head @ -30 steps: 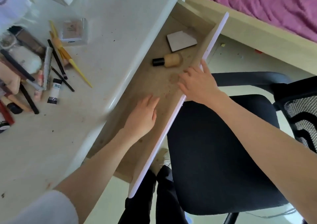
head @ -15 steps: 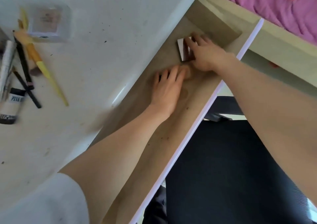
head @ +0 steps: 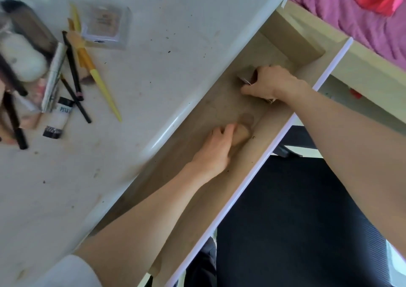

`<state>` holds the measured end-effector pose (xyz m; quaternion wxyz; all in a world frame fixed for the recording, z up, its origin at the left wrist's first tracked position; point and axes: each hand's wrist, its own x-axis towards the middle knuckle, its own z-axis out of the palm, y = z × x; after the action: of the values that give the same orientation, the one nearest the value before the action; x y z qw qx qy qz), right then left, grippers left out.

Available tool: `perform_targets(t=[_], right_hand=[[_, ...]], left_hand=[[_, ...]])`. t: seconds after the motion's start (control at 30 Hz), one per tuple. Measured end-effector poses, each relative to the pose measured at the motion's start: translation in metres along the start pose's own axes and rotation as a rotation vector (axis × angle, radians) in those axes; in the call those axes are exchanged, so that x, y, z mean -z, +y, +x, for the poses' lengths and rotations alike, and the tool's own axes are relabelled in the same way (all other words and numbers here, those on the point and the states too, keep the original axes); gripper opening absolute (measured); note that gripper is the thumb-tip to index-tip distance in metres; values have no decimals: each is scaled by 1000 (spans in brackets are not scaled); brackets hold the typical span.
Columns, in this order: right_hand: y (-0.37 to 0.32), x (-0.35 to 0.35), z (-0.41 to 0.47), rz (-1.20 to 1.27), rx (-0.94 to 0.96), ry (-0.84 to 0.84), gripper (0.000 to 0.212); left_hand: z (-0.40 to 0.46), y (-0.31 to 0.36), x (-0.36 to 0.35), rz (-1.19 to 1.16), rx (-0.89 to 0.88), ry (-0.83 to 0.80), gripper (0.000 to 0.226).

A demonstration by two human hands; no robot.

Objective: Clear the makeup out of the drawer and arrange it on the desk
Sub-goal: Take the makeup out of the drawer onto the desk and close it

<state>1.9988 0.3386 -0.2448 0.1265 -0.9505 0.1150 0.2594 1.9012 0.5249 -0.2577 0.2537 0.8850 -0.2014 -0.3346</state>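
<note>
White desk top (head: pixel 153 45), speckled with dark marks, carries at its left end a clear compact case (head: pixel 105 26), a yellow-handled brush (head: pixel 96 76), black pencils (head: pixel 73 67), a silvery tube (head: pixel 53 76), a small white black-capped tube (head: pixel 59 119) and blurred items. Open drawer (head: pixel 219 102) below its edge: brown floor bears a tan bottle (head: pixel 241 134) and a grey flat case (head: pixel 247 73).

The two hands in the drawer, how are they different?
The left hand curls round a tan bottle; the right hand pinches a flat grey compact. The left hand sits nearer the person; the right hand reaches farther, by the drawer's end wall. The bottle is rounded, the compact flat-sided. Both hands are inside the drawer, each holding makeup.
</note>
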Motion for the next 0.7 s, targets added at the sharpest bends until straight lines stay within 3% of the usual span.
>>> perform_targets(t=[0.13, 0.23, 0.37, 0.47, 0.6, 0.7], right_hand=[[-17, 12, -36, -177, 0, -18, 46], [-36, 15, -71, -134, -17, -20, 40], [-61, 14, -120, 276, -117, 7, 31], [-78, 7, -155, 571, -186, 26, 40], [-118, -6, -190, 1262, -216, -196, 57], [-163, -10, -202, 1482, -163, -273, 38]], left_hand=[[-46, -10, -4, -118, 52, -32, 55], [-79, -15, -3, -174, 24, 6, 51], [-122, -21, 10, -214, 12, 81, 47], [-156, -30, 26, -244, -7, 142, 47], [-199, -47, 59, -250, -54, 225, 43], [-229, -69, 92, -297, 19, 301, 36]])
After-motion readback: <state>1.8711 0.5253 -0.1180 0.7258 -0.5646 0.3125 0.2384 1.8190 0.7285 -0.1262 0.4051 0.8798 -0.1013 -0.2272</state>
